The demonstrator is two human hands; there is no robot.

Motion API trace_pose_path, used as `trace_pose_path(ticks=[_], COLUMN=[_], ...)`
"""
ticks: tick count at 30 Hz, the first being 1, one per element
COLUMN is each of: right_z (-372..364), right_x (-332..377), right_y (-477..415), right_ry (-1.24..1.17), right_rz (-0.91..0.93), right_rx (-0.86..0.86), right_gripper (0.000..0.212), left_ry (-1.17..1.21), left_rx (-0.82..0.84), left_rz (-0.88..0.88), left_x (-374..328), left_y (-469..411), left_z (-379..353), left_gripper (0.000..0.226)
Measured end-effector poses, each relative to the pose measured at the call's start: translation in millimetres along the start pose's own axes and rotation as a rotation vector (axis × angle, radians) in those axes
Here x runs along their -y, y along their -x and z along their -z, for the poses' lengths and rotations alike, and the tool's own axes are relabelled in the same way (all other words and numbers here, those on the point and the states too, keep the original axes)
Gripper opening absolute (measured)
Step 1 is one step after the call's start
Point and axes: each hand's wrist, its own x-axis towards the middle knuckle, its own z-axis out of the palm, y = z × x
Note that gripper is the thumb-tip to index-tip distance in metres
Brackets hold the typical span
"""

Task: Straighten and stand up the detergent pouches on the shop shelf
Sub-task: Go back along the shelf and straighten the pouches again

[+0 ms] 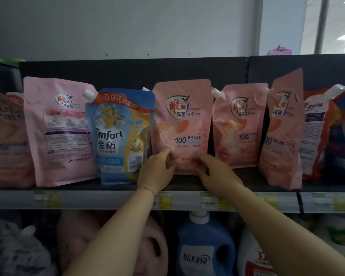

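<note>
A pink detergent pouch (pixel 182 120) stands upright at the middle of the dark shelf (pixel 116 186). My left hand (pixel 157 170) grips its lower left corner, fingers curled against its face. My right hand (pixel 213 172) holds its lower right edge, fingertips on the front. Left of it stands a blue Comfort pouch (pixel 120 136), then a pink pouch (pixel 58 132) turned back-side out. To the right a pink pouch (pixel 239 126) stands further back, and another pink pouch (pixel 283 132) leans at the shelf front.
Red and blue bags (pixel 327 134) fill the shelf's right end; a blurred pink pouch (pixel 4 140) sits at far left. Price tags run along the shelf edge (pixel 108 200). Below stand a blue detergent bottle (pixel 203 246), a pink jug (pixel 147 246) and other bottles.
</note>
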Motion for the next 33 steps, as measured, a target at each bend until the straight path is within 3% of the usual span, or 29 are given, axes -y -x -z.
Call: trace_pose_path(ticks=[9,15,20,25,33], right_z=[1.9,0.1,3.3,0.2,-2.8], right_x=[0.9,-0.7,2.2,6.8,9.7], right_y=[-6.1,-11.1,-6.0,9.4,13.8], right_ry=[0.176,0.205,0.181,0.111,0.259], right_rz=[-0.083,-0.138,-0.115,-0.154,-0.106], right_rx=[0.242,0.317,0.240,-0.070,-0.168], right_gripper=[0.063,0.070,0.060,0.024,0.027], left_ry=[0.061,0.149,0.144,0.031,-0.178], left_rx=[0.251,0.335,0.278,0.146,0.061], left_rz=[0.037,0.047,0.033,0.060,-0.056], left_x=[-0.5,4.0,1.4,-6.1,-15.2], left_y=[-8.7,-11.6,-8.6,-1.0,6.1], left_z=[0.1,-4.0,-3.5,2.9,4.0], left_gripper=[0.044,0.057,0.051,0.030,0.025])
